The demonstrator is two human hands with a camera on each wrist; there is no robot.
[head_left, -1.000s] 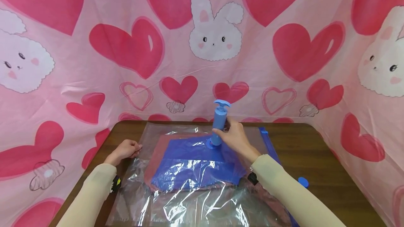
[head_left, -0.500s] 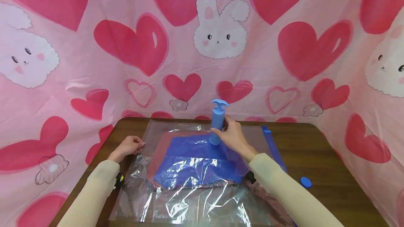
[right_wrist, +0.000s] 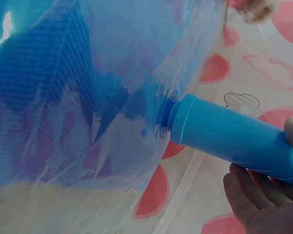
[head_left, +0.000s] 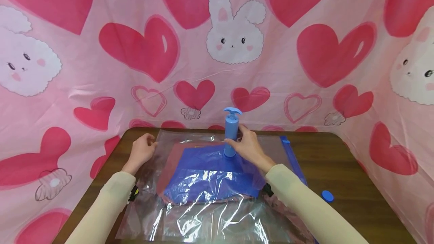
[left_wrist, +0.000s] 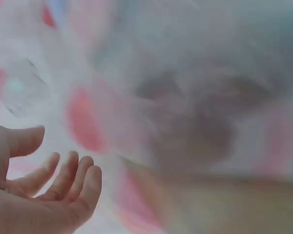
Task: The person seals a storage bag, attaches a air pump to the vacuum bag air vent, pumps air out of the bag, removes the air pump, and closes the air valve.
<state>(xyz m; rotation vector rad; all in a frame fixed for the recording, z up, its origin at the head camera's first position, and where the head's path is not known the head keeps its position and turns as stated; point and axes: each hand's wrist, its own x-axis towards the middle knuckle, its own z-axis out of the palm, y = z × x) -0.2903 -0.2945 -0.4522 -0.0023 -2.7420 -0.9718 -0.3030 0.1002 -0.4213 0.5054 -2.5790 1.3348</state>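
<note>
One pink backdrop (head_left: 217, 73), printed with hearts and rabbits, fills most of my head view. Below it I have the dark wooden surface (head_left: 349, 165), and lying across that a wide clear bag (head_left: 203, 221). Inside the bag I make out a blue cloth (head_left: 207, 161) with a reddish cloth (head_left: 168, 163) showing at its left; a blue zip strip (head_left: 293, 163) runs down the right side. The pump (head_left: 231, 128) stands nearly upright on the bag, handle on top — my right wrist view shows its lower end meeting the plastic. My right grip (head_left: 249, 145) is clamped on the pump's body, thumb on one side and fingers on the other. My left grip (head_left: 142, 150) is apart, fingers loosely bent with nothing between them, by the bag's left edge — I can't tell whether it touches. A blue disc (head_left: 327, 196) lies on the surface, right of the bag.
</note>
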